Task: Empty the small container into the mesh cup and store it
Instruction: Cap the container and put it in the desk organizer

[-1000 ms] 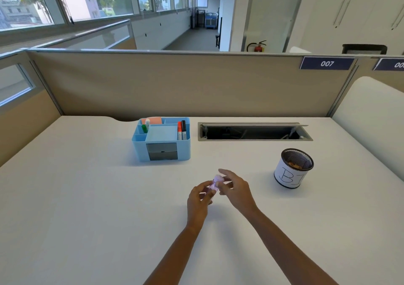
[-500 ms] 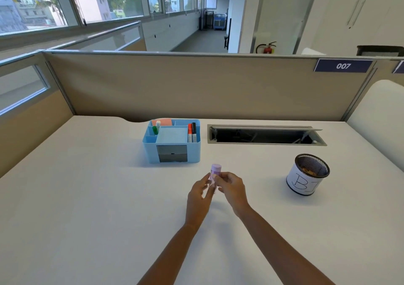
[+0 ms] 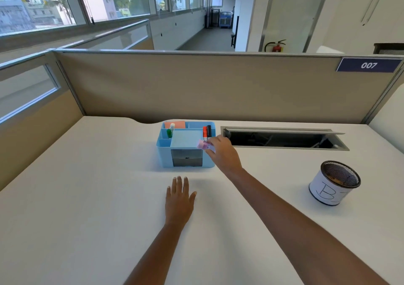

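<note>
White desk under everything, beige partition closing off the far edge. Landmark: blue organiser, standing at mid-desk near the far side. Right of the organiser, an open cable trough sunk in the surface. Well to the right of the organiser and nearer the wearer, mesh cup upright, paper label wrapped round it, something brownish lying inside. Left hand released, flat and palm-down on the desk just in front of the organiser, holding nothing. Right hand reaching to the organiser's right front corner, pinching the small container, pink end pointing left over the organiser's top. Two markers upright in the compartment just behind the container; green-and-white tube in the left rear slot. Judged step: stowing, emptying apparently done. Risks: container tilted and held only at one end, so could slip from the fingertips and roll off the organiser's rim onto the desk; hand close to the markers, a nudge could tip them; release over the flat pale pad rather than a slot would leave it loose. Hard to make out: container blurred, cap on or off not discernible; target compartment unclear; fingertip contact hidden behind the knuckles; cup contents not identifiable.
</note>
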A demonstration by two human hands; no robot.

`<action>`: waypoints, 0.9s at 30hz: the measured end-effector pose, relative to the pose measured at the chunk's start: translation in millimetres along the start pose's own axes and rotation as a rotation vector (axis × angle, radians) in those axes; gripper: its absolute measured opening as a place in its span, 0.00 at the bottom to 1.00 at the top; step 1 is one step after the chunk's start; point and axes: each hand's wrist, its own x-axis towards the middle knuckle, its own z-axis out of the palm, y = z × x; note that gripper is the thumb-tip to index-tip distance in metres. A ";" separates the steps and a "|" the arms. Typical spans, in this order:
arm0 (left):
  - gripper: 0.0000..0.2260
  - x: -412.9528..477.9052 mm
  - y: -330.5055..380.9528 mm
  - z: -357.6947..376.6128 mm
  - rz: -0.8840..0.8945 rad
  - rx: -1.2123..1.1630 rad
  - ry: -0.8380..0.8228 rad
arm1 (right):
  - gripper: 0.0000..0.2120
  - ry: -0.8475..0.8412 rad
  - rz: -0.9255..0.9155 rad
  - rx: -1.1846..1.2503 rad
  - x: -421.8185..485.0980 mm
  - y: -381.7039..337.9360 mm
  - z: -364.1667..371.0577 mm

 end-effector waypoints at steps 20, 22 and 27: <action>0.35 7.9 -8.9 24.2 -0.008 -0.042 0.056 | 0.18 -0.058 -0.144 -0.226 49.5 -11.8 48.3; 0.39 7.1 -9.3 24.3 -0.006 -0.047 0.065 | 0.19 -0.066 -0.145 -0.208 49.1 -12.2 51.4; 0.25 8.4 -9.4 24.0 -0.028 -0.060 0.037 | 0.20 -0.065 -0.135 -0.173 49.6 -11.9 54.4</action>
